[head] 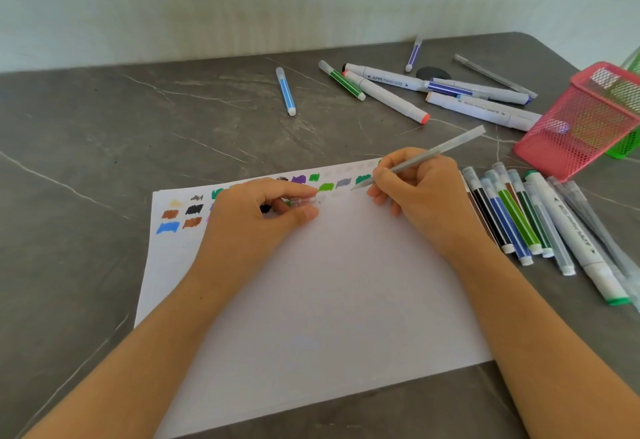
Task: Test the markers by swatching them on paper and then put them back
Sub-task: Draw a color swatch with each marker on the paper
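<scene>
We are midway through the swatching. The right hand [419,196] holds a slim grey pen [450,144], its fingers curled round the barrel and pinching it low down. The tip rests on or just above the paper [329,300] near the far edge; we cannot tell which. The left hand [256,217] rests on the sheet, and its thumb and forefinger pinch a clear cap [304,200], most likely this pen's. The other fingers on that hand are tucked under, and we cannot see how they lie.

Colour swatches [180,217] fill the far left corner of the paper and run along its far edge towards the pen tip. We see tan, brown, black, blue, teal, purple, greens and greys. The rest of the sheet is bare.

A row of markers [519,220] lies side by side on the surface [86,127], just beside the paper's right edge. A looser group of scattered markers [388,92] lies beyond the paper, with one blue marker [286,90] apart to the left. We cannot tell which group has been tested.

A pink mesh basket [581,120] lies tipped at the right, with a green mesh basket [627,148] behind it. What they hold is too blurred to read. By our judgement, this pen needs capping, some markers may be untested, and all those lying out need putting back.
</scene>
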`<state>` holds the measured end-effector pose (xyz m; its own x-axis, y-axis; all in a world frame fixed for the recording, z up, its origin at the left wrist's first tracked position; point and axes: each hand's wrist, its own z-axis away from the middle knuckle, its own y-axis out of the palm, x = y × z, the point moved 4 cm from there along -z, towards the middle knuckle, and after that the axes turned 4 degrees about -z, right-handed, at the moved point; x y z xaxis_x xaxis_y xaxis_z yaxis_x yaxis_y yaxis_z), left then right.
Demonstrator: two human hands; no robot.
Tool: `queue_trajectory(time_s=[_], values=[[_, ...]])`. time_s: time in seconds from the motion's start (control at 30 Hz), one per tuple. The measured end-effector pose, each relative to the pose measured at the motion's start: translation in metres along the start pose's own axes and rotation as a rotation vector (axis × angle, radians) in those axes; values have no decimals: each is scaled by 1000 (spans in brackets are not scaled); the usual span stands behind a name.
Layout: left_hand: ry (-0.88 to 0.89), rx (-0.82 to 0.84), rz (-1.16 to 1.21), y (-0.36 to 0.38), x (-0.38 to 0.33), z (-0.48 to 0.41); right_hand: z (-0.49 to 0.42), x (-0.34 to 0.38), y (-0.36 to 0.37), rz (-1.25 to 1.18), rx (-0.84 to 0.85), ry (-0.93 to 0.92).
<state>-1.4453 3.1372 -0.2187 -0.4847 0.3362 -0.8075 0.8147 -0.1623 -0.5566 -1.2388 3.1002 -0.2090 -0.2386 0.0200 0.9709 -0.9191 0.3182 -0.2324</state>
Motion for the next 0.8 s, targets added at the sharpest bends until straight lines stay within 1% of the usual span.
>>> queue_trajectory(time_s=[0.47, 0.8], values=[[7, 2, -12, 0, 2, 0, -1, -1, -1, -1, -25, -3], [15, 1, -28, 1, 2, -1, 0, -1, -2, 27, -13, 7]])
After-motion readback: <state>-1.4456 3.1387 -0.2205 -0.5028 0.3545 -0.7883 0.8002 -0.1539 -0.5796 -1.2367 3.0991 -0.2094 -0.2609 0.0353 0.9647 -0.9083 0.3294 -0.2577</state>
